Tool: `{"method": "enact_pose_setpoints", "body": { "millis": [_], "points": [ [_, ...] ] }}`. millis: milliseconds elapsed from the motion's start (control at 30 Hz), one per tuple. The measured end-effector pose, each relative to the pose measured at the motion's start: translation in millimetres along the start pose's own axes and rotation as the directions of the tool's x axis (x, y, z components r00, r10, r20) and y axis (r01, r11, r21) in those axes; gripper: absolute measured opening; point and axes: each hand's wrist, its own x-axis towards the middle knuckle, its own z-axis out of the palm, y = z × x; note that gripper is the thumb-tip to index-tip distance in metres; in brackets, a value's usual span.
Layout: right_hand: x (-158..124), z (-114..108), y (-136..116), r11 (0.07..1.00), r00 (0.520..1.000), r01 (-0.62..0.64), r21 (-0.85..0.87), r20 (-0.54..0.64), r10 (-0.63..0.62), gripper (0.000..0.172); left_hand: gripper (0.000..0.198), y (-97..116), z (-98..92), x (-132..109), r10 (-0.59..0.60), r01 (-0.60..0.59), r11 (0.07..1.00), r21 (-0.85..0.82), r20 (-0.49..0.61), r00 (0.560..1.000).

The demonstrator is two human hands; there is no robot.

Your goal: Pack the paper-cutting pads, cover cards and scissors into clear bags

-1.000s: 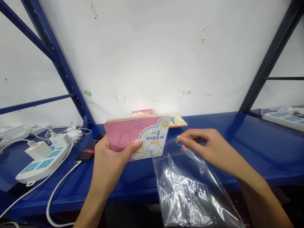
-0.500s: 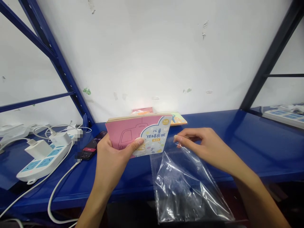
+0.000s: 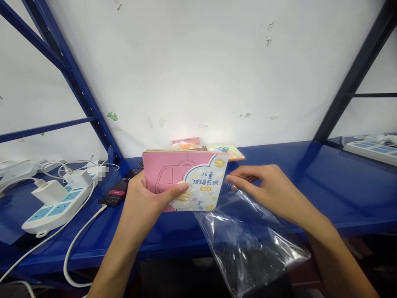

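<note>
Left fingers (image 3: 178,190) gripping one book (image 3: 167,174) (pink), right fingers (image 3: 232,180) pinching one bag (image 3: 248,244)

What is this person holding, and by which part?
The left hand grips a pink booklet by its lower edge; the right hand pinches the top edge of a clear plastic bag.

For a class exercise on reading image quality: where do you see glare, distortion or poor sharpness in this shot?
In the head view, glare streaks the plastic bag; a pale hot spot sits on the wall; the blue shelf post looks steeply slanted, probably from the wide lens and downward angle; the pink book stays sharp enough to show its printed title.
</note>
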Motion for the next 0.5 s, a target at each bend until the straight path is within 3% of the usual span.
{"method": "enact_pose_setpoints", "body": {
  "millis": [367, 500],
  "points": [
    [0.6, -1.4, -2.5, 0.995, 0.998, -0.024, 0.095, 0.062, 0.018, 0.028, 0.038, 8.4, -8.9, -4.8, -0.032, 0.009, 0.987, 0.163, 0.136, 0.99],
    [1.4, -2.8, -4.1, 0.988, 0.996, -0.038, 0.147, 0.088, 0.025, 0.03, 0.036, 12.3, -5.9, -9.4, -0.031, 0.016, 0.986, 0.168, 0.088, 0.996]
  ]
}}
